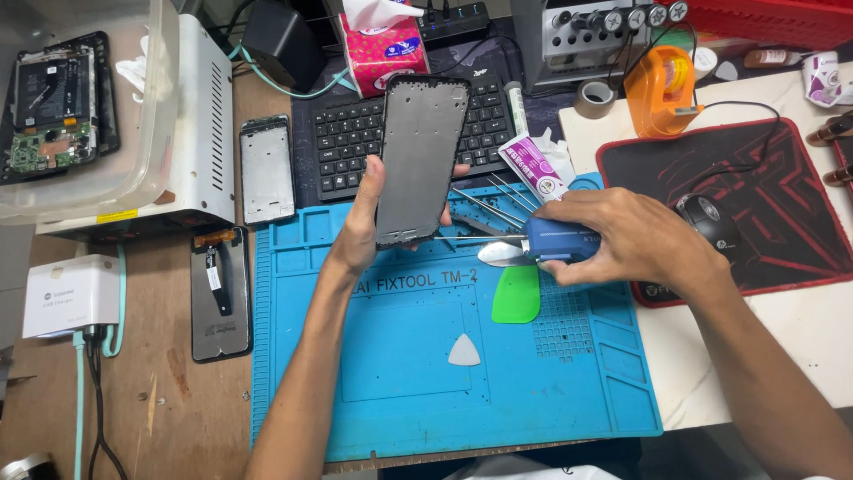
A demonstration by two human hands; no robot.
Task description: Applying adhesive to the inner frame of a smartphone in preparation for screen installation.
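Dark flat phone frame (421, 160) upright in left hand (362, 227)

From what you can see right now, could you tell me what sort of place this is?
Most likely a phone repair bench. The left hand holds a bare dark phone frame, the right hand holds a blue-handled tool over a blue silicone work mat, and an opened phone with exposed circuit board lies nearby.

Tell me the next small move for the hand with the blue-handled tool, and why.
Probably ease the blue-handled tool leftward so its thin tip slides along the lower right edge of the phone frame. The right hand holds the tool level with its tip at that edge, while the left hand holds the frame upright above the blue mat.
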